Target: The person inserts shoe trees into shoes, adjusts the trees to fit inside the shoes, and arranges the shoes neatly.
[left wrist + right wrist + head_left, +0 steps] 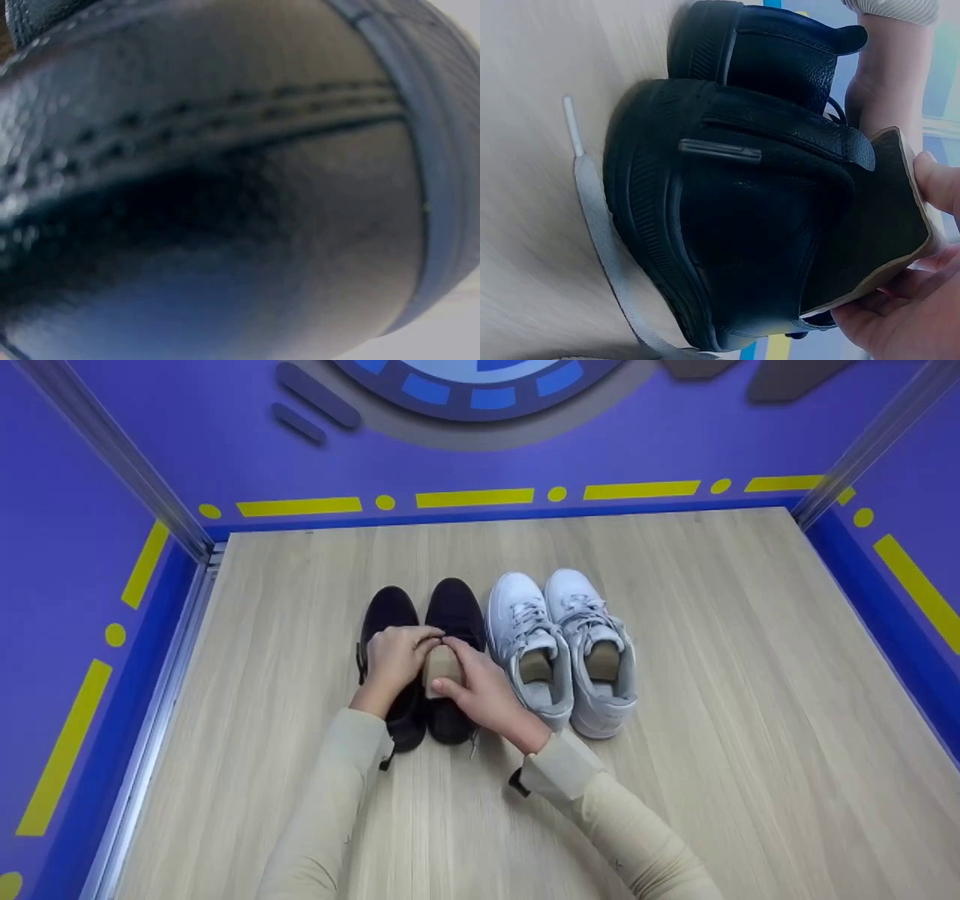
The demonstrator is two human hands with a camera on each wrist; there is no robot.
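Note:
In the head view, my right hand (487,690) grips a folded brown cardboard insert (442,666) between thumb and fingers. The insert stands up out of the opening of the right black shoe (454,604); its lower end is hidden inside. Just left of it, my left hand (397,660) reaches over the left black shoe (390,607), finger and thumb pinching the front of the right shoe's opening. From the right wrist, the insert (877,225) shows as a bent sheet behind the heel tab. The left wrist view is filled by black stitched leather (225,45).
A pair of white sneakers, left (517,600) and right (574,589), stands close on the right, brown inserts showing inside. A pale lace (600,217) lies beside the black shoe's heel. Blue walls (480,465) border the wooden tabletop (750,660).

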